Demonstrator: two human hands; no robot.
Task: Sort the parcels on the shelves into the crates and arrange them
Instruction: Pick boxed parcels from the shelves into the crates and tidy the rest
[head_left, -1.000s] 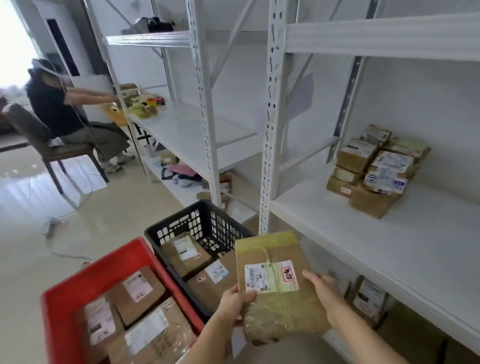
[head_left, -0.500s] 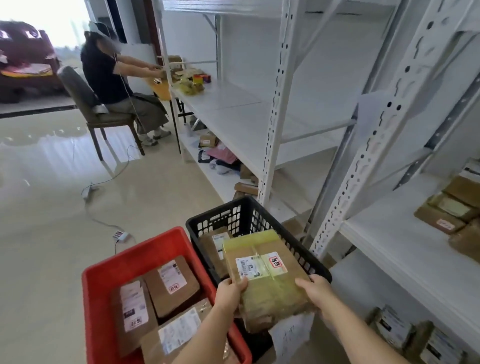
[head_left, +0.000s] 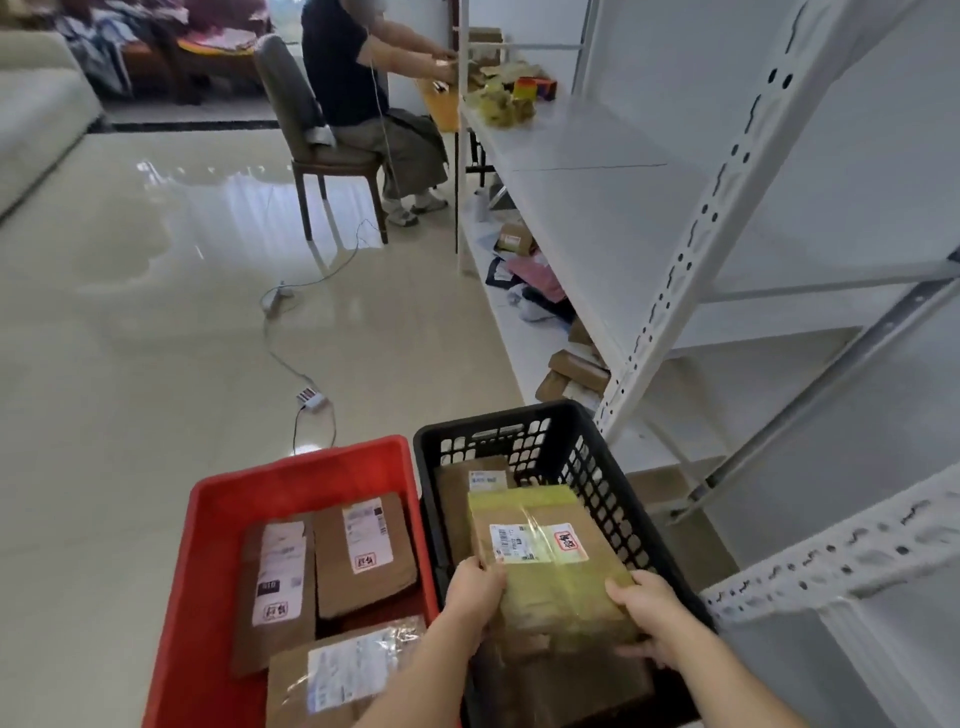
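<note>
Two sets of fingers are curled on the taped parcel (head_left: 550, 561): left hand (head_left: 475, 597) at nine o'clock, right hand (head_left: 649, 621) at four. It is held over the black crate (head_left: 587, 452); snagging the rim could tip it.

- Single head-worn view, looking forward and down, close over the red crate (head_left: 218, 519) and black crate (head_left: 613, 467).
- White shelving (head_left: 675, 249) runs along the right; floor (head_left: 130, 338) spreads left.

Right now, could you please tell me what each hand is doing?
Left hand: closed on the taped parcel, over the black crate.
Right hand: closed on the same parcel.
</note>
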